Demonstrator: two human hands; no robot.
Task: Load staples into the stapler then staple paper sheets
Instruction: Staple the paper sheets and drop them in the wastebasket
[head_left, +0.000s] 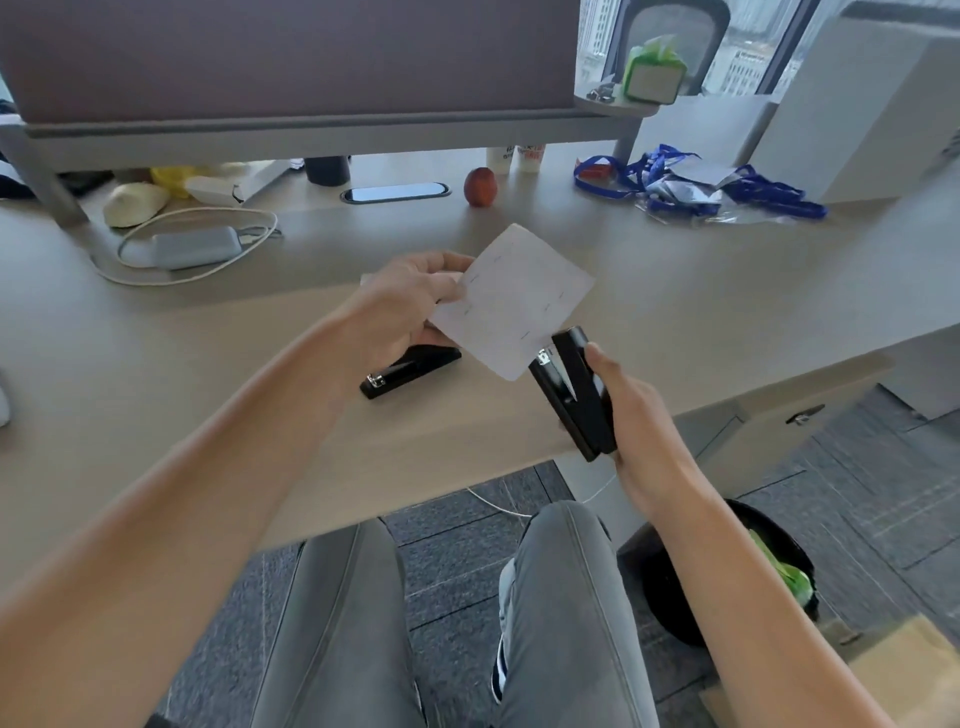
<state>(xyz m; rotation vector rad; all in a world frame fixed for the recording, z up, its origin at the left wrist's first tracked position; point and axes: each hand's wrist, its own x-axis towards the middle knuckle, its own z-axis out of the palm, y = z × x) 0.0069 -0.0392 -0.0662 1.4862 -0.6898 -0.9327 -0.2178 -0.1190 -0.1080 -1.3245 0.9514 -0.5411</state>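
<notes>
My left hand (402, 306) pinches the left edge of small white paper sheets (511, 301) held above the desk; several staples dot the sheets. My right hand (631, 415) grips a black stapler (576, 389) from the right side, its nose pointing up at the lower right edge of the sheets. Whether the jaws have the paper between them I cannot tell. A second black stapler (410, 371) lies flat on the desk (260, 415) under my left hand.
At the back of the desk lie a grey power adapter with white cable (195, 249), a reddish fruit (480, 187), blue lanyards (691, 182) and a partition screen. A black bin (737, 571) stands on the floor right of my knees.
</notes>
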